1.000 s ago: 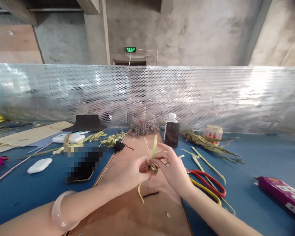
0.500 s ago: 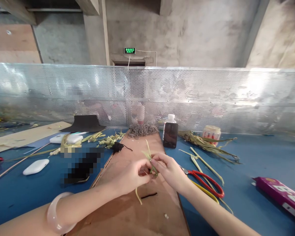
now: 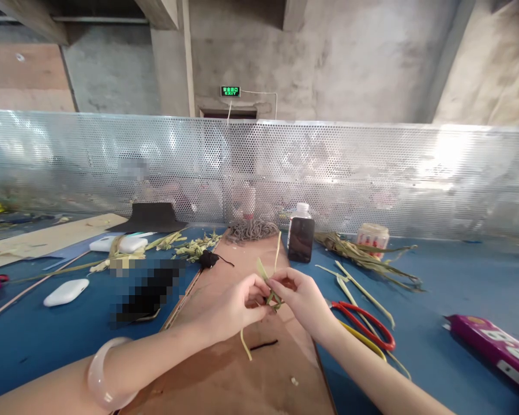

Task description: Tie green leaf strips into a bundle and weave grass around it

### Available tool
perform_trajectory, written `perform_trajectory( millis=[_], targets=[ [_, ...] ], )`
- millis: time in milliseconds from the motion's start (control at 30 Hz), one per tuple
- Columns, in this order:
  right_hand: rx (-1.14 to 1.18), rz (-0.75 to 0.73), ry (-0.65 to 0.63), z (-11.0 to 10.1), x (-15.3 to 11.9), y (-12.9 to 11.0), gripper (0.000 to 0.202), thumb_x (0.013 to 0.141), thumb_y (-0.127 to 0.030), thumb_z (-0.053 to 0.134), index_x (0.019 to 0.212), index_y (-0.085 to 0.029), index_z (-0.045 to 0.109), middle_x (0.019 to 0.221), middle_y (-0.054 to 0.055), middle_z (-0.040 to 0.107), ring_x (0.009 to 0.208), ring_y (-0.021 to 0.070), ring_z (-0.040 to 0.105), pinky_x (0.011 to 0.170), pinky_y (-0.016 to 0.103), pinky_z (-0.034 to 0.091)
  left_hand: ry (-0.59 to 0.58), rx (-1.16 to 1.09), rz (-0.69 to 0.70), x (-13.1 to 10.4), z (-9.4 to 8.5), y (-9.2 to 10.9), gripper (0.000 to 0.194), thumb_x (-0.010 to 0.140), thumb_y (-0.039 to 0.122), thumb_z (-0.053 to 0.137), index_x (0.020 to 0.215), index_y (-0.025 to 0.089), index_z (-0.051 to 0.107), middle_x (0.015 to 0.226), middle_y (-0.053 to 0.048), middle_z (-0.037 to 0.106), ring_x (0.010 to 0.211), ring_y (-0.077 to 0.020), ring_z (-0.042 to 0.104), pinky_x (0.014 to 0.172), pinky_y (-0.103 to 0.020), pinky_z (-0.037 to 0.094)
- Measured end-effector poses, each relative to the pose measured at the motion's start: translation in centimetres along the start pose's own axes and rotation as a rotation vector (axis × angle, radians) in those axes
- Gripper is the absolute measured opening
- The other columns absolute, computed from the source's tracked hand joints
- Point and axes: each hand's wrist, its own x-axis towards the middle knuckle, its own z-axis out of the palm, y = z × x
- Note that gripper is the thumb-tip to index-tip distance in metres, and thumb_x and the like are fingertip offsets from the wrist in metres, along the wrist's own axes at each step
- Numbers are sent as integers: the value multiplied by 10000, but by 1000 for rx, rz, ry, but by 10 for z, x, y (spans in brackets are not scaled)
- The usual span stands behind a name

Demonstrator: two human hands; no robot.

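Note:
Over the brown board (image 3: pixel 225 380), my left hand (image 3: pixel 233 302) and my right hand (image 3: pixel 303 294) meet with fingers closed on pale green plant strips (image 3: pixel 262 270). The strips are crossed or knotted between the fingertips; the exact form is partly hidden. Ends of the strips stick up above the fingers, and one yellowish end hangs below my left hand. Beneath the hands a short black string (image 3: pixel 263 345) lies on the board. Red-handled scissors (image 3: pixel 367 323) rest beside my right wrist, and their blades are partly covered.
A bottle with a phone (image 3: pixel 301 239) leaning on it stands behind the hands. Bundled dry strips (image 3: pixel 363 253) and a jar (image 3: pixel 377 233) sit right. Left lie a white case (image 3: pixel 67 292), a black yarn ball (image 3: pixel 208 259) and strip scraps. A perforated metal screen (image 3: pixel 350 173) closes the back.
The upper strip ends now stand farther out, one of them having swung right and upright. My right-hand fingers have shifted slightly; my left hand keeps its hold. The view has moved slightly.

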Motion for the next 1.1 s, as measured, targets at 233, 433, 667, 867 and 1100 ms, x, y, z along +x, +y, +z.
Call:
perform_trajectory(
  millis=[233,433,667,867,1100],
  targets=[
    [-85,-47,90,-1,1,6,135,771,-319,614,781,-186,593,767,27,652,753,183,613,699,304,469,19,-54,-48,-3,4,19,327,762,125,595,1007,200,392,921,-75,669,874,-200,644,748,-347,443],
    [-73,-74,118,0,-1,4,178,789,-316,600,912,-193,558,733,0,576,702,161,567,664,284,452,25,-69,-73,-1,4,21,386,762,123,604,1088,175,404,917,-97,672,848,-198,642,719,-334,448],
    [20,-49,145,2,0,0,223,784,-283,592,969,-190,508,720,-16,527,648,144,544,620,274,458,75,-136,-90,0,5,16,335,781,178,619,1062,152,438,967,-125,671,815,-179,639,693,-312,453],
    [47,-36,146,2,0,3,238,779,-296,600,972,-192,506,691,-35,501,634,140,540,629,279,459,105,-139,-88,1,4,10,239,779,234,641,894,165,443,939,-124,682,821,-189,642,714,-326,455],
    [33,-47,146,2,0,2,217,796,-282,582,978,-190,507,689,-40,495,643,135,542,635,272,455,108,-124,-95,2,3,9,216,777,258,638,907,150,505,913,-119,680,846,-195,631,720,-322,458]
  ],
)
